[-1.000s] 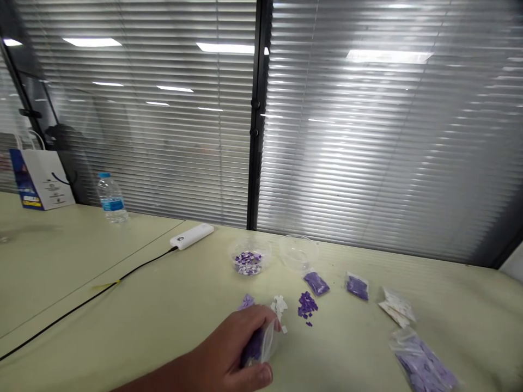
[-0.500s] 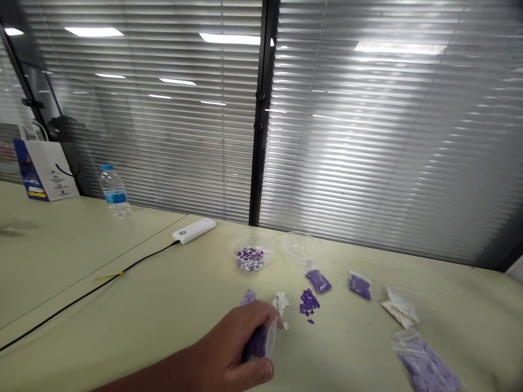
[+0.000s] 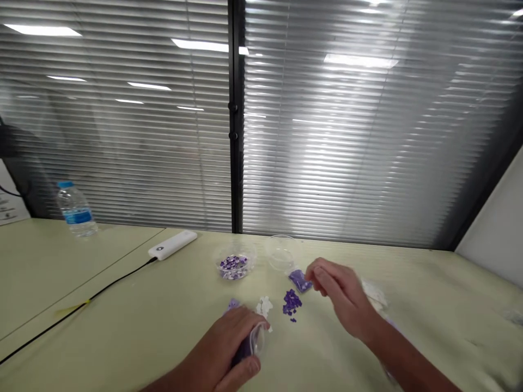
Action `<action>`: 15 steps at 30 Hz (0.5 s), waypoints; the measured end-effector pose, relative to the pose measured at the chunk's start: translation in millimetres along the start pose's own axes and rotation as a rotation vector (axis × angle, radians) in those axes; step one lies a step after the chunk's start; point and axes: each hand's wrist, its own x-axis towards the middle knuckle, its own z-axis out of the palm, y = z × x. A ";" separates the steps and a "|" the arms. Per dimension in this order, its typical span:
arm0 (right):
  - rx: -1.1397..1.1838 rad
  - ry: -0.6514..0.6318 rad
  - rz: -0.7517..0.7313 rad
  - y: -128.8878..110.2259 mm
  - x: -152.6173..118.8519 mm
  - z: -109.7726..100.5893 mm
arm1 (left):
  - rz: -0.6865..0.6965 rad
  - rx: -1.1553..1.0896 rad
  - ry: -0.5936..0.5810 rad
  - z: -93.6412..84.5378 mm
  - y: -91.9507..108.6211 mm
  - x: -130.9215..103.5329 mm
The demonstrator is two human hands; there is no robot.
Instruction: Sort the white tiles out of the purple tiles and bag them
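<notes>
My left hand (image 3: 229, 343) is wrapped round a small clear plastic bag (image 3: 256, 340) with dark purple pieces inside; its mouth gapes to the right. Just beyond it lie a pile of light purple pieces (image 3: 233, 304), partly covered by the hand, and a pile of white pieces (image 3: 264, 306). A dark purple pile (image 3: 291, 301) sits between my two hands. My right hand (image 3: 343, 291) has its fingers curled together beside a flat bag of purple pieces (image 3: 299, 280); whatever they may hold is hidden.
A clear bowl of mixed purple and white pieces (image 3: 233, 267) stands near a second clear bowl (image 3: 281, 253). White-filled bags (image 3: 373, 294) lie partly behind my right arm. Farther left are a white power bank (image 3: 174, 245), its black cable (image 3: 118, 280) and a water bottle (image 3: 77, 210).
My right hand has come into view from the right, covering the spot where another purple bag lay. My left hand keeps hold of its bag. The view has shifted rightward.
</notes>
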 end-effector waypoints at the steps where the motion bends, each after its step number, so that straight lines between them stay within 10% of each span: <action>1: -0.070 -0.017 -0.003 4.8 -1.3 5.7 | -0.003 -0.001 -0.021 1.8 2.5 1.4; 15: -0.322 -0.142 -0.055 39.9 -14.9 41.3 | -0.377 -0.671 0.116 48.8 -24.9 36.9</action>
